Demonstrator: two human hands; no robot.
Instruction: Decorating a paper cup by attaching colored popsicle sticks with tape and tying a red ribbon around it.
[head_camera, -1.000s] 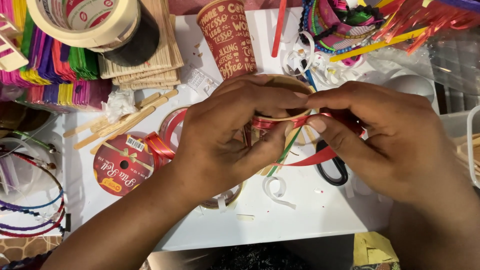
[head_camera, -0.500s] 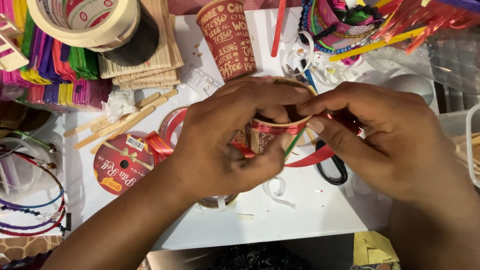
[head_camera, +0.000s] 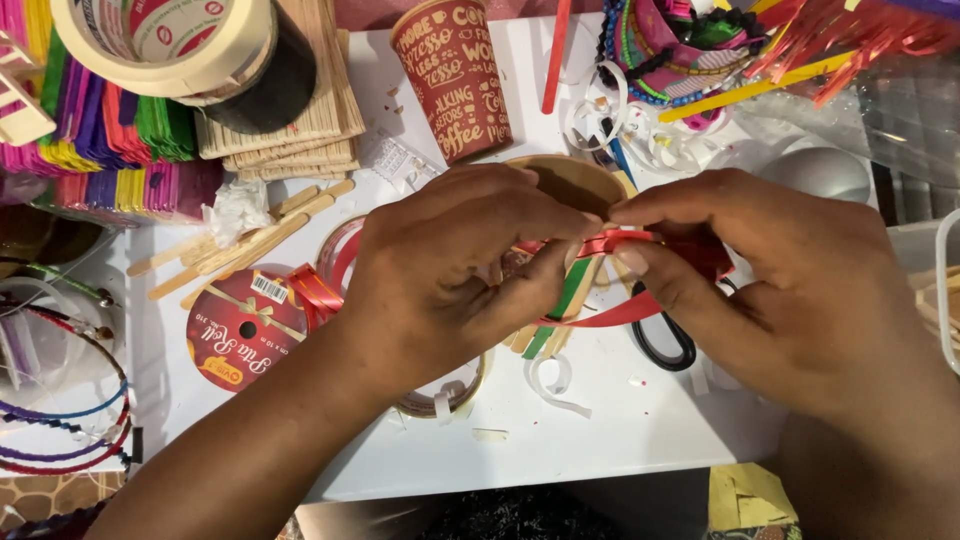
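Two hands, left hand (head_camera: 450, 270) and right hand (head_camera: 770, 290), both pinch one red ribbon (head_camera: 620, 242) tight; one red paper cup (head_camera: 455, 75), one ribbon spool (head_camera: 245, 330) nearby

On the table (head_camera: 620, 440), the left hand (head_camera: 450, 265) and the right hand (head_camera: 780, 290) meet at the middle, fingertips touching a ribbon (head_camera: 620, 240) stretched between them, above craft sticks (head_camera: 555, 315) and a round wooden hoop (head_camera: 570, 180). Left of the left hand lies a ribbon spool (head_camera: 240, 330), with loose wooden sticks (head_camera: 240, 240) just behind it and a tape roll (head_camera: 160, 40) on stacked sticks (head_camera: 320, 110) at the far left corner. A paper cup (head_camera: 455, 75) stands behind the hands, scissors (head_camera: 660, 345) lie under the right hand, and hair bands (head_camera: 60, 440) sit at the near left edge.
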